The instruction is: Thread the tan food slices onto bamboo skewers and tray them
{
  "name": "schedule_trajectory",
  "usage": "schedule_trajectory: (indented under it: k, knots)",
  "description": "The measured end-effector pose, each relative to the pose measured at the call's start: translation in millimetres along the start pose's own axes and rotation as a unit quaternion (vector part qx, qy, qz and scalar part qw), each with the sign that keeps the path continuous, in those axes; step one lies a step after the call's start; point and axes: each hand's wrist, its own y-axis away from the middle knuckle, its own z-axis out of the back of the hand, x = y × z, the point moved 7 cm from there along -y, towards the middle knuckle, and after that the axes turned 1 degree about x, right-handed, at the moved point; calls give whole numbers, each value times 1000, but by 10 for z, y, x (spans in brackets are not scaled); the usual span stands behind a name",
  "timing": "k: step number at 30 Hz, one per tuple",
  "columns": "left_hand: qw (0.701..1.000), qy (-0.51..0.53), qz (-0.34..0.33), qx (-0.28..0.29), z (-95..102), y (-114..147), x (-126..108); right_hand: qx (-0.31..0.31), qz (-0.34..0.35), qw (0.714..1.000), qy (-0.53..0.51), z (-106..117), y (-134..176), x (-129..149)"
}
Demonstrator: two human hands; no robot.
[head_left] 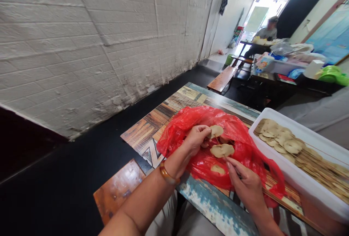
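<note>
Between my thumb and fingers, my left hand (198, 138) pinches a thin round beige slice (217, 131). My right hand (242, 176) grips a thin wooden skewer (217, 140), which carries another beige slice (222, 150) and points up toward the slice in my left hand. Whether the skewer's tip has entered that slice, I cannot tell. Both hands are over an opened red plastic bag (180, 130), where one more slice (217, 169) lies. To the right, a white plastic tub (263, 114) holds many skewers threaded with such slices (291, 145).
The bag and tub stand on a wood-patterned table (152, 127). A wooden stool (120, 188) is at its near left side, a bench (222, 79) beyond it. A whitish brick-patterned wall (109, 39) runs along the left. Far back, a person (267, 32) sits at another table.
</note>
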Motion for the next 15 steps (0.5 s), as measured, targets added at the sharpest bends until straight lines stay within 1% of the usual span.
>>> schedule_trajectory:
  k: [5,7,11,15]
  knots:
    - [998,50,23,12,-15,4,28,-2,14,1000,2,2,-1,27]
    - [998,62,26,8,-11,5,28,-3,18,1000,4,0,0,29]
    - [997,67,23,-2,-6,11,14,0,24,1000,4,-9,5,26]
    - [997,70,25,1,-15,11,17,-3,24,1000,4,-8,5,24]
